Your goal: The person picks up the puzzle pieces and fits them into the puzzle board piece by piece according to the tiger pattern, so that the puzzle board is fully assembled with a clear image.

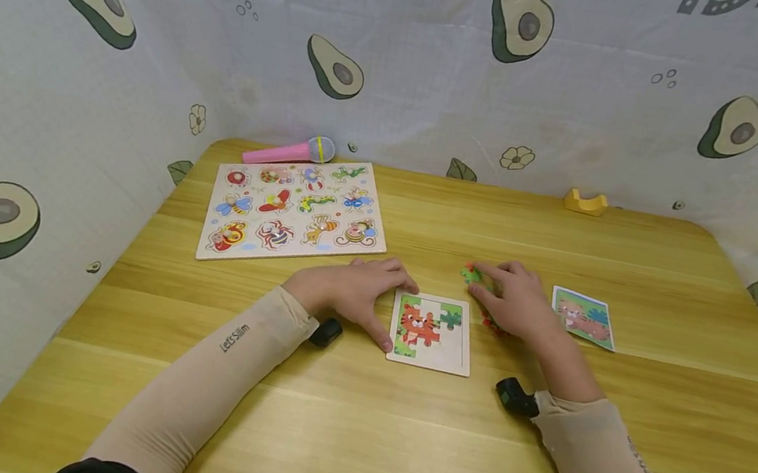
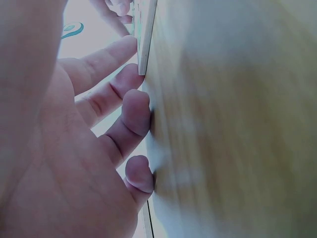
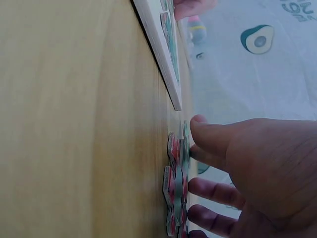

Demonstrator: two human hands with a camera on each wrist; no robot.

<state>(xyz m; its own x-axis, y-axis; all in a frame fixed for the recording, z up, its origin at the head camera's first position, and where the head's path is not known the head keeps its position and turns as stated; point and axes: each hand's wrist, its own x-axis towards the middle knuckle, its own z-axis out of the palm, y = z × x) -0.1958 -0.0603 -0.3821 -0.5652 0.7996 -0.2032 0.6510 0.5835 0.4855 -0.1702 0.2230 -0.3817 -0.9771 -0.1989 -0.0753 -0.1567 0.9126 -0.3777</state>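
Note:
A square jigsaw tray (image 1: 431, 360) lies in front of me, partly filled with pieces of an orange tiger and green scenery. My left hand (image 1: 363, 298) rests at its left side, thumb by the lower corner and index finger by the upper one. In the left wrist view its fingers are spread and loosely bent against the tray's edge (image 2: 147, 44). My right hand (image 1: 516, 301) hovers over loose jigsaw pieces (image 3: 173, 188) right of the tray. Its thumb and index finger are beside a green piece (image 1: 469, 274); a firm pinch does not show. The palm partly hides red pieces (image 1: 494, 328).
A picture card (image 1: 583, 318) lies right of my right hand. At the back left are a wooden insect peg board (image 1: 297, 211) and a pink toy microphone (image 1: 290, 152). A yellow curved block (image 1: 585, 203) stands by the back edge, before a printed curtain (image 1: 416, 52).

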